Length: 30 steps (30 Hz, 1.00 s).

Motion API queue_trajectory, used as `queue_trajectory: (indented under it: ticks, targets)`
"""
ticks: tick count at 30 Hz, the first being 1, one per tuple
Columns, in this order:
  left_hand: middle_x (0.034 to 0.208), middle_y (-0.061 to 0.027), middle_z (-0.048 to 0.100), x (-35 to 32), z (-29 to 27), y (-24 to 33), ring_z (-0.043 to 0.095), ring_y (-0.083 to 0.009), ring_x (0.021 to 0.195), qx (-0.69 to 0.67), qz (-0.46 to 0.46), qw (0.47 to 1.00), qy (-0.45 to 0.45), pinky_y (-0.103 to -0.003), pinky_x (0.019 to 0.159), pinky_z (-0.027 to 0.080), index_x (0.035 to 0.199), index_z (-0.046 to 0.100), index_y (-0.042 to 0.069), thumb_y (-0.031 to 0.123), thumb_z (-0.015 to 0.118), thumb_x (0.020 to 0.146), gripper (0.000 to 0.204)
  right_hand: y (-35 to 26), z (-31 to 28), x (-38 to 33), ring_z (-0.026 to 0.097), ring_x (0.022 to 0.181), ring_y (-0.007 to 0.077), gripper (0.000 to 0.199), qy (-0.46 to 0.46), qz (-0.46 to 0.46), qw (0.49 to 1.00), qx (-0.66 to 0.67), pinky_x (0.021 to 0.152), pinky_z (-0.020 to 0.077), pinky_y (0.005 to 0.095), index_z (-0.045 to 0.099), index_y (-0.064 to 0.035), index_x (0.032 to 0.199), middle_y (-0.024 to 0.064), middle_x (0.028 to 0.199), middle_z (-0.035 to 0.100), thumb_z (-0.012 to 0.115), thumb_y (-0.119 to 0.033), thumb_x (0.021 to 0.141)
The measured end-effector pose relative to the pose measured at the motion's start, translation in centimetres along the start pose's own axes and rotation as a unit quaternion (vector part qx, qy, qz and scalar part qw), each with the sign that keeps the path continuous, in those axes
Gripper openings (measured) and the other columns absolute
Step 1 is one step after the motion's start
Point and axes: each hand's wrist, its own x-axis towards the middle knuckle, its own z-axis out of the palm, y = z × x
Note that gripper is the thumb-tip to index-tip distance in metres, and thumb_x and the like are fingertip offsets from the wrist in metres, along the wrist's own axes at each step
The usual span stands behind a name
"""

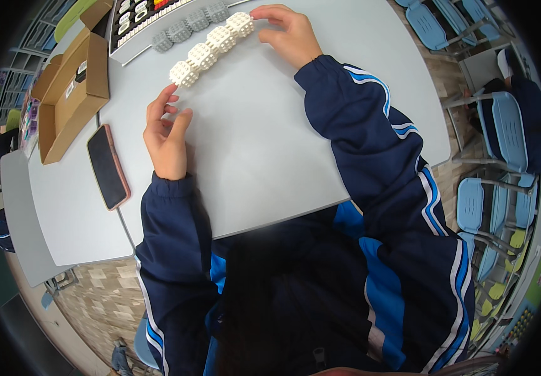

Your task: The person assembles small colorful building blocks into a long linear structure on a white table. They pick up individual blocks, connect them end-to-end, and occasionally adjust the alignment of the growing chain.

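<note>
A chain of several white studded building blocks (204, 55) lies at a slant across the far part of the grey-white table. At its near left end is my left hand (169, 138), its fingertips at the last block and its thumb standing apart. My right hand (292, 39) reaches the far right end with its index fingertip, the thumb held away from the other fingers. Neither hand is wrapped round the chain. Just behind it lies a similar row of grey studded blocks (190, 28).
A white tray (120, 52) with black, white, red and yellow parts stands behind the grey row. To the left are an open cardboard box (56, 141) and a phone (108, 166) with a pink edge. Blue chairs (505, 128) and a seated person are at the right.
</note>
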Motion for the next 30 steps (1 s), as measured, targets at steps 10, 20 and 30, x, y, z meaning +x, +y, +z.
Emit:
queue_trajectory:
  ticks: [10,20,30]
  targets:
    - [0.109,-0.0025,0.061,2.1,0.5,0.6,0.053,-0.0134,0.098,0.026,0.030,0.999,0.017,-0.030,0.085,0.039,0.123,0.065,0.010,0.011,0.067,0.080,0.043,-1.6,-1.3,0.3,0.062,0.108,0.0236,0.034,-0.001,0.044,0.999,0.027,0.099,0.0468,0.0363,0.071,-0.0026,0.106,0.0074,0.116,0.067,0.065,-0.008,0.073]
    - [0.109,-0.0020,0.061,4.2,1.8,-0.9,0.054,-0.0136,0.099,0.017,0.038,0.999,0.027,-0.030,0.085,0.040,0.123,0.065,0.011,0.011,0.067,0.080,0.042,-1.1,-1.7,0.7,0.060,0.111,0.0216,0.038,-0.003,0.055,0.998,0.016,0.102,0.0443,0.0357,0.069,-0.0007,0.112,0.0075,0.120,0.063,0.062,-0.001,0.074]
    - [0.109,-0.0028,0.059,6.8,2.1,-2.5,0.052,-0.0142,0.100,-0.022,0.044,0.997,0.062,-0.030,0.088,0.039,0.124,0.062,0.007,0.007,0.063,0.080,0.044,-0.5,-0.4,0.9,0.065,0.104,0.0227,0.039,0.016,0.019,1.000,0.009,0.090,0.0511,0.0352,0.068,-0.0006,0.109,0.0096,0.117,0.064,0.066,-0.002,0.070]
